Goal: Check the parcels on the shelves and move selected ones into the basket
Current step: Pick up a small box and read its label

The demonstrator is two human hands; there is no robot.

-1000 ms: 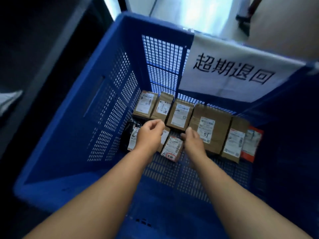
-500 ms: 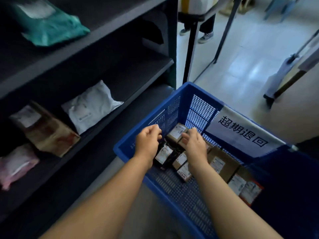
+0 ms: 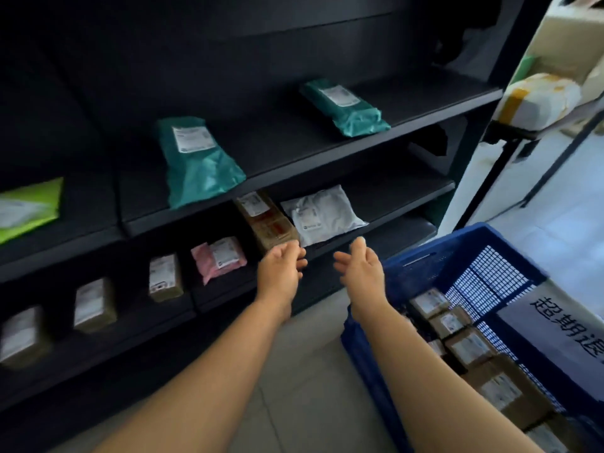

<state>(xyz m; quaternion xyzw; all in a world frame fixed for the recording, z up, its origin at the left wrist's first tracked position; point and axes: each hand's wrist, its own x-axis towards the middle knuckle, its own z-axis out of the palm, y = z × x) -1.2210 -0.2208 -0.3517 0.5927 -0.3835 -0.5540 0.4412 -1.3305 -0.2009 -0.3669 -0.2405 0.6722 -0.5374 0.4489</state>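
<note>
Both hands have left the basket (image 3: 425, 256) and now reach toward the shelves — left hand (image 3: 281, 269) and right hand (image 3: 359, 269) empty, fingers loosely spread, holding nothing. The last drop appears done; the next check is starting. The basket stands at right with its boxes inside. On the shelves: two teal bags, one green, one white (image 3: 322, 217), one pink (image 3: 219, 258), five brown boxes.

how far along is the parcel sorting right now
Done: several brown boxes already lie in the blue basket. In hand: nothing; the left hand and right hand reach empty toward the brown parcel and white bag. Left: green bags, pink bag, small boxes on the shelves.
</note>
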